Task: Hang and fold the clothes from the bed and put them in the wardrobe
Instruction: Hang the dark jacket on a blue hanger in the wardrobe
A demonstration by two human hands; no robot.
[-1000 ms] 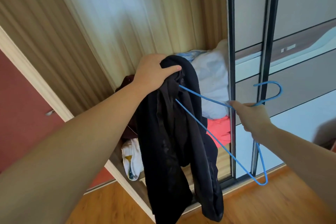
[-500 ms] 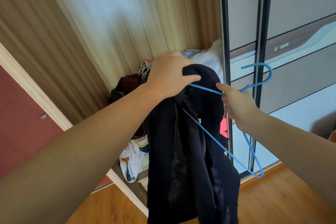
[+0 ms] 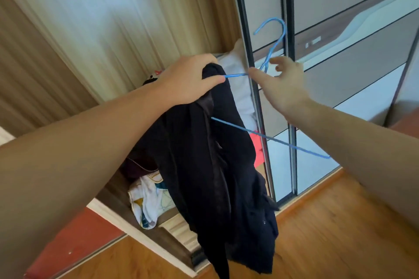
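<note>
1. The left hand [image 3: 189,81] was clenched on the top of the black garment [image 3: 217,165], gripping the bunched cloth together with one shoulder end of the blue hanger [image 3: 269,56], whose wire emerged just beside the thumb
2. The right hand [image 3: 282,84] stood open, its fingers [image 3: 280,61] spread and loosely curled beside the hanger's neck; whether any finger touched the wire could not be told
3. Taking the hanger's neck as landmark: the hook rose above it and tipped toward the garment, the right hand sat just below and to the right, and the left hand and garment lay to the left
4. The hanger's long axis ran slantwise, its lower bar coming out of the cloth below the neck and sloping down to the right, ending under the right forearm
5. The right hand was the nearer to the neck, so a regrip there looked like its job, judging by the task
6. Behind the neck stood the dark frame of the sliding door [image 3: 254,88]; left of it, the open wardrobe [image 3: 108,195] held piled clothes
7. No brand, label or legible writing showed anywhere
</note>
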